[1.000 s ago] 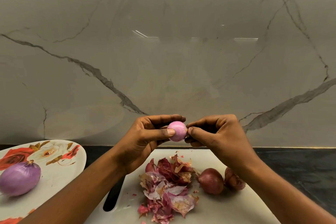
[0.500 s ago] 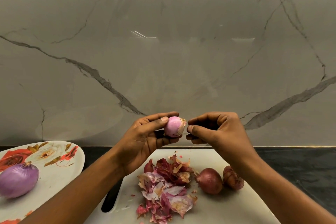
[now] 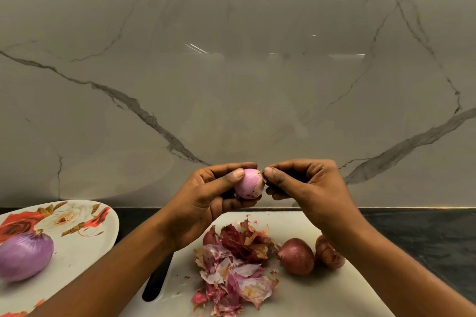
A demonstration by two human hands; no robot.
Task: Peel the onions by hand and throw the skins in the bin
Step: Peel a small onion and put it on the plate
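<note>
over white board (image 3: 322, 291) by marble wall (image 3: 231, 85), l hand (image 3: 206, 198) grips onion (image 3: 248, 184), r hand (image 3: 309, 185) pinches its tip.

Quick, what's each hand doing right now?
Left hand: closed around the small peeled onion, holding it up.
Right hand: thumb and finger pinching the dry tip of that onion.

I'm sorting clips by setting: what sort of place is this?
Likely a home kitchen counter: grey veined marble backsplash, white plastic cutting board strewn with red onion skins, floral-printed plate.

Likely a home kitchen: marble backsplash (image 3: 231, 85), cutting board (image 3: 296, 298), floral plate (image 3: 77, 252).
</note>
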